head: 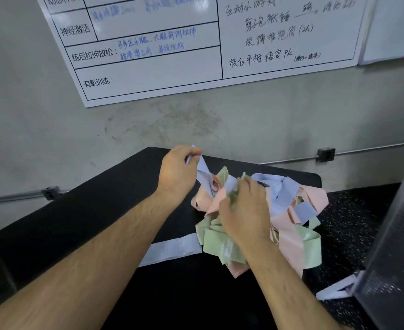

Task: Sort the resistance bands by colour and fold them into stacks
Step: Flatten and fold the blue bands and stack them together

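Observation:
A tangled heap of resistance bands [291,210] in pale blue, pink and green lies on a black padded bench [101,210]. My left hand [177,172] grips the end of a pale blue band [204,172] and holds it raised above the heap's left side. My right hand [243,206] lies on top of the heap, fingers curled into the pink and green bands; what they hold is hidden. One flat pale blue band [172,250] lies on the bench beside the heap, partly under my arms.
A grey wall with a whiteboard [172,55] stands right behind the bench. A perforated metal panel [396,258] rises at the right, with a pale blue band end [334,291] on the speckled floor [353,222] beside it.

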